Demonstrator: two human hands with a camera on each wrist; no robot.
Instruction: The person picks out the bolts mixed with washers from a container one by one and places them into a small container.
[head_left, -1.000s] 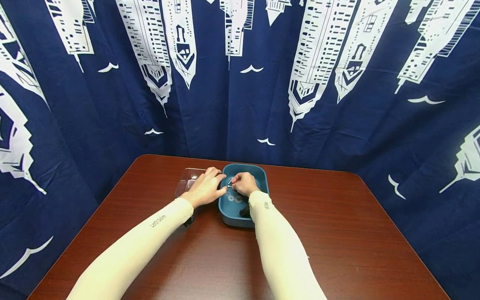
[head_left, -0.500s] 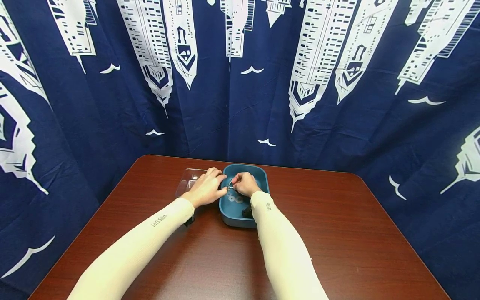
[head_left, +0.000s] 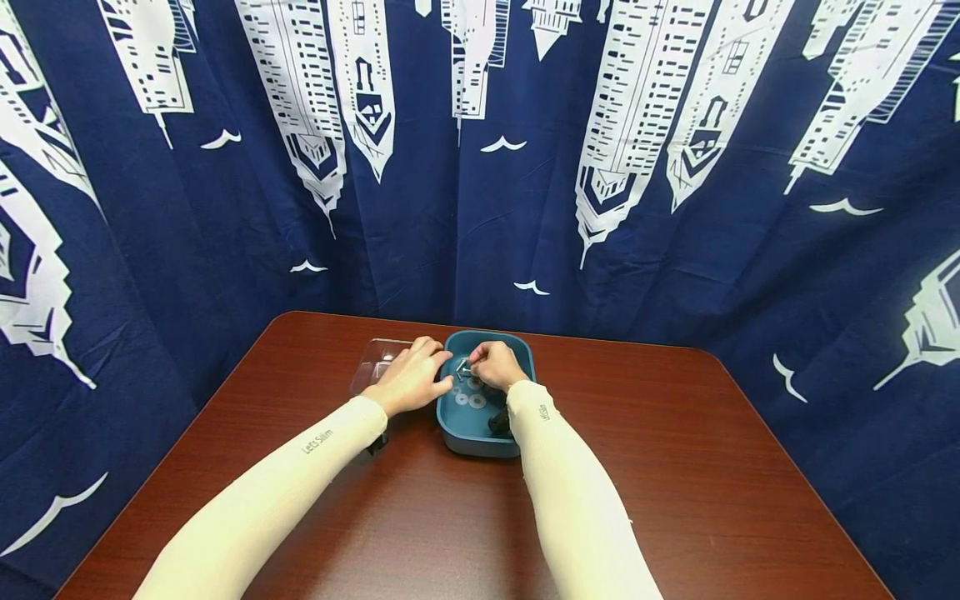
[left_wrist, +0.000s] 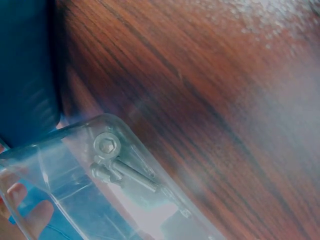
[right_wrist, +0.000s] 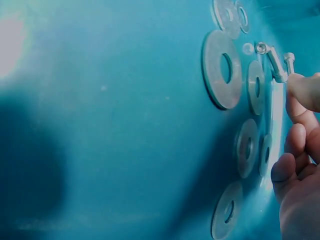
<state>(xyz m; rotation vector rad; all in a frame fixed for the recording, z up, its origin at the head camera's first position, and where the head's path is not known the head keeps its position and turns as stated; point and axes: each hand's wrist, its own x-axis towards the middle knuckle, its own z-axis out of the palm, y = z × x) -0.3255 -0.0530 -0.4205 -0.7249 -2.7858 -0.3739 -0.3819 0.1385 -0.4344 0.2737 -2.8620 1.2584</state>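
In the head view my right hand [head_left: 497,365] reaches into a blue bin [head_left: 480,446]. Its thumb and index finger pinch a small silver socket-head bolt [right_wrist: 289,59], whose head shows above the fingertips in the right wrist view. Close by lie other bolts [right_wrist: 275,65] and several flat washers [right_wrist: 223,70] on the bin floor. My left hand [head_left: 408,375] is over the bin's left rim, fingers apart and holding nothing visible. Beneath and left of it sits a clear plastic tray [head_left: 367,367]. Bolts [left_wrist: 132,174] lie in one corner of that tray in the left wrist view.
A black object [head_left: 498,423] lies near the front of the bin, partly hidden by the right sleeve. The bin and tray stand near the far edge of a brown wooden table [head_left: 675,467]. Behind it hangs a dark blue patterned curtain [head_left: 420,233].
My right hand has shifted slightly right and up within the bin, exposing more of the bolts and washers. The left hand stays at the rim.
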